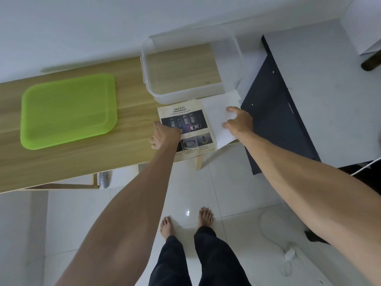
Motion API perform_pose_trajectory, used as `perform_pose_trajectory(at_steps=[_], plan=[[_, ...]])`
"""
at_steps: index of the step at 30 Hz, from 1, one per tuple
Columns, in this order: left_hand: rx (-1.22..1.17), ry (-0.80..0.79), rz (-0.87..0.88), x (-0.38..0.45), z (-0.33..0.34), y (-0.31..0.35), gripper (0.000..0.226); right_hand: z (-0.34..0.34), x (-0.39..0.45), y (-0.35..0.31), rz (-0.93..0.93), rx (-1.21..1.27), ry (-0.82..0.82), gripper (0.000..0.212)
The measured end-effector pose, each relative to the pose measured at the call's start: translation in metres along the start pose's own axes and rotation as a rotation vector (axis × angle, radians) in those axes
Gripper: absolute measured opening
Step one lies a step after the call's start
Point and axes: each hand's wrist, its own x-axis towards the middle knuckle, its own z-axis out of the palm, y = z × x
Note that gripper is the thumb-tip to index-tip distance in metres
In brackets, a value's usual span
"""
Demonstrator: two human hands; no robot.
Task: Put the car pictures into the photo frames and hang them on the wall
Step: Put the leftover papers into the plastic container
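A car picture (pixel 186 120), a yellowed page headed SAFETY with photos of parked cars, lies flat at the right end of the wooden table (pixel 127 153). My left hand (pixel 165 135) is at its left edge, thumb on the print and fingers curled down beside it. Right of the picture lie white sheets (pixel 214 114), overhanging the table's end. My right hand (pixel 239 122) pinches the top sheet, thumb and forefinger lying on it. No photo frame is in sight.
A lime-green tray (pixel 68 110) sits on the table's left part. A clear plastic box (pixel 185 65) stands just behind the picture. A dark panel (pixel 274 124) lies right of the table. A white cable and plug (pixel 289 252) trail on the tiled floor near my feet.
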Motion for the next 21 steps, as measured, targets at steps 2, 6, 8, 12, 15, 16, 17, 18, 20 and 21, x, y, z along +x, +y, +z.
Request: perform_pose_trajectory(at_steps=[2, 6, 8, 12, 15, 16, 17, 18, 20, 21], plan=[[-0.036, 0.001, 0.002, 0.0, 0.002, 0.0, 0.055, -0.001, -0.004, -0.001, -0.006, 0.022, 0.007, 0.054], [-0.208, -0.035, 0.141, -0.005, 0.006, -0.009, 0.075, -0.004, -0.011, -0.003, -0.005, 0.079, 0.023, 0.05], [-0.274, -0.068, 0.218, -0.007, 0.004, -0.015, 0.095, -0.002, -0.013, -0.003, 0.006, 0.124, 0.029, 0.048], [-0.457, -0.157, 0.261, -0.004, -0.006, -0.026, 0.094, 0.003, -0.02, 0.0, 0.03, 0.191, 0.011, 0.049], [-0.543, -0.244, 0.277, 0.001, -0.017, -0.032, 0.069, 0.004, -0.027, 0.001, 0.051, 0.231, 0.007, 0.05], [-0.559, -0.267, 0.279, 0.001, -0.021, -0.034, 0.063, 0.004, -0.03, 0.001, 0.054, 0.24, 0.009, 0.051], [-0.579, -0.289, 0.274, 0.001, -0.025, -0.035, 0.06, 0.005, -0.034, 0.0, 0.053, 0.249, 0.009, 0.051], [-0.602, -0.312, 0.265, 0.001, -0.03, -0.037, 0.059, 0.006, -0.037, -0.001, 0.05, 0.249, 0.009, 0.051], [-0.622, -0.352, 0.258, -0.002, -0.039, -0.039, 0.059, 0.008, -0.046, -0.006, 0.033, 0.238, 0.011, 0.052], [-0.624, -0.369, 0.259, -0.003, -0.044, -0.041, 0.059, 0.009, -0.051, -0.01, 0.023, 0.236, 0.013, 0.052]])
